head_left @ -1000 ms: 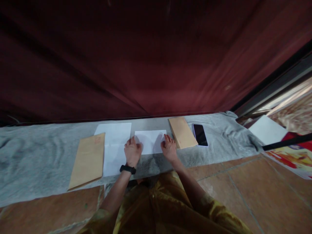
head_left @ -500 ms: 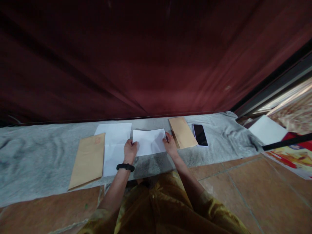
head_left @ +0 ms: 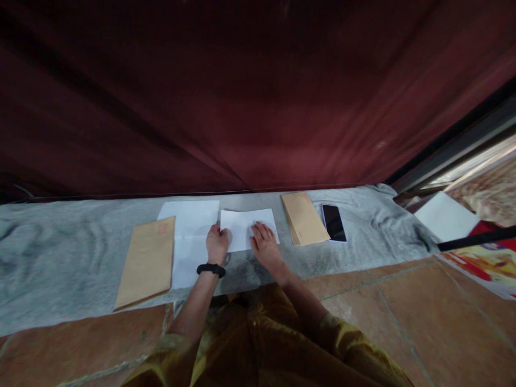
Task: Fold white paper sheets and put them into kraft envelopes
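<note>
A folded white sheet of paper (head_left: 242, 226) lies on the grey cloth (head_left: 72, 252) in front of me. My left hand (head_left: 217, 243), with a black band on its wrist, pinches the sheet's left edge. My right hand (head_left: 264, 244) lies flat on the sheet's right part, fingers stretched out. A larger white sheet (head_left: 189, 236) lies just left of my left hand, partly under a brown envelope (head_left: 147, 260).
A stack of brown envelopes (head_left: 304, 217) and a black phone (head_left: 334, 222) lie to the right on the cloth. A dark red curtain (head_left: 242, 97) hangs behind. More white paper (head_left: 445, 215) sits at the far right. Brown tiled floor (head_left: 403, 312) lies below.
The folded sheet was lifted slightly by both hands, then laid back down. My right hand has moved left from the sheet's right edge onto its top and flattened.
</note>
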`<state>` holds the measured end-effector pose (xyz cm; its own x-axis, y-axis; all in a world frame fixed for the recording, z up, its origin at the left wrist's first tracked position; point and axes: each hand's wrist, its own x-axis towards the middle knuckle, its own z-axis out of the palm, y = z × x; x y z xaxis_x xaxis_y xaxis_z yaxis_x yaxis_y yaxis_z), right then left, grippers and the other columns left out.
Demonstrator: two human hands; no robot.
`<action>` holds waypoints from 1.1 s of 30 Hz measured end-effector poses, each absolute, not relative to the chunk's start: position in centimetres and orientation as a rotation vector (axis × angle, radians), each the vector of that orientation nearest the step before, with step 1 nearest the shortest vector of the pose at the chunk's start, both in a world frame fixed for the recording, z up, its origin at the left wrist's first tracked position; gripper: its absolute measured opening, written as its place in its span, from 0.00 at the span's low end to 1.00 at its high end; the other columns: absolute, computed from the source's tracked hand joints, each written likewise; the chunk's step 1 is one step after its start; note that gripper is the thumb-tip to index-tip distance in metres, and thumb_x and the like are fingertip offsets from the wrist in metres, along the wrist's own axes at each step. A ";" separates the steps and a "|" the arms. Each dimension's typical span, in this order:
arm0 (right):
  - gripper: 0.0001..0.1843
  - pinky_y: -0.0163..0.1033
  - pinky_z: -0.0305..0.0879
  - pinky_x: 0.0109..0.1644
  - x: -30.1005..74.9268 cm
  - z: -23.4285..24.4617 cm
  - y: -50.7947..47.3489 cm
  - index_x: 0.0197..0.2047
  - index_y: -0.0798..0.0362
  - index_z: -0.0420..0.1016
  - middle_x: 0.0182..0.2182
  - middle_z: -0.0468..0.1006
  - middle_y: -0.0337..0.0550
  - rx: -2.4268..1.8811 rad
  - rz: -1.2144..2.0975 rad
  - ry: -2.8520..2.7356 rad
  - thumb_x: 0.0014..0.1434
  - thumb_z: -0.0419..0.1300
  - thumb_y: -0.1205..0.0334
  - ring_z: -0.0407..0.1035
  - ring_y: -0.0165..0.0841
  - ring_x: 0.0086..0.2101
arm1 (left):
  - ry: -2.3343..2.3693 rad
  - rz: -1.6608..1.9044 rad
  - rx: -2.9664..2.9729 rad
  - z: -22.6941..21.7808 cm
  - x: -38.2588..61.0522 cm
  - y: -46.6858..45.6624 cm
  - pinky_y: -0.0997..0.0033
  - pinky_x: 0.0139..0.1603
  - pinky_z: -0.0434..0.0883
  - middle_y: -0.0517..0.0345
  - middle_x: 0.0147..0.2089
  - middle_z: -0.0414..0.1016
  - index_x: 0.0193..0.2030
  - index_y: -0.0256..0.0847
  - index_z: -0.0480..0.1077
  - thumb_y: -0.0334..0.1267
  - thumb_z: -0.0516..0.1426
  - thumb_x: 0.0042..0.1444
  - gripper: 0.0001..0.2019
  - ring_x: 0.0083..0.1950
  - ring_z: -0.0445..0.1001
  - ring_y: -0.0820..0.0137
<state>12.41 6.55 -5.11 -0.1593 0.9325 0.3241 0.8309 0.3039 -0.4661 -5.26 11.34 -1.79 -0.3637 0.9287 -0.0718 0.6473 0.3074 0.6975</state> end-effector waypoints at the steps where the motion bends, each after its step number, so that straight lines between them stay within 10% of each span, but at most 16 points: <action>1: 0.23 0.55 0.56 0.70 12.4 -5.2 6.4 0.66 0.56 0.67 0.66 0.66 0.55 -1.582 0.230 -2.026 0.70 0.53 0.62 0.56 0.44 0.67 | 2.123 0.794 1.410 -1.6 -5.2 11.4 0.67 0.42 0.71 0.50 0.36 0.78 0.45 0.35 0.72 0.36 0.54 0.57 0.12 0.40 0.78 0.61; 8: 0.23 0.53 0.55 0.71 13.0 -4.8 6.1 0.66 0.58 0.68 0.66 0.67 0.55 -1.649 0.253 -2.028 0.70 0.52 0.63 0.57 0.44 0.66 | 2.218 0.753 1.707 0.0 -4.0 9.4 0.57 0.53 0.72 0.37 0.53 0.75 0.67 0.32 0.61 0.34 0.50 0.64 0.25 0.52 0.77 0.54; 15: 0.23 0.50 0.59 0.69 12.4 -4.3 8.9 0.65 0.56 0.69 0.64 0.69 0.53 -1.587 0.335 -1.897 0.71 0.48 0.65 0.62 0.40 0.64 | 1.891 0.623 2.324 -1.0 -0.7 8.4 0.51 0.73 0.55 0.35 0.73 0.58 0.70 0.28 0.59 0.33 0.46 0.66 0.26 0.76 0.51 0.53; 33: 0.24 0.52 0.51 0.72 12.5 -4.6 12.1 0.67 0.58 0.67 0.67 0.66 0.54 -1.634 0.236 -2.119 0.73 0.48 0.59 0.56 0.42 0.68 | 1.903 0.464 2.303 -5.0 -1.3 11.1 0.51 0.77 0.47 0.36 0.76 0.52 0.73 0.23 0.53 0.41 0.43 0.68 0.31 0.79 0.45 0.55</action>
<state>12.55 12.08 -4.65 -0.1956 0.9494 0.2455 0.8721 0.2829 -0.3993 -1.26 11.07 -4.99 0.1635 0.9736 0.1590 0.9374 -0.2036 0.2824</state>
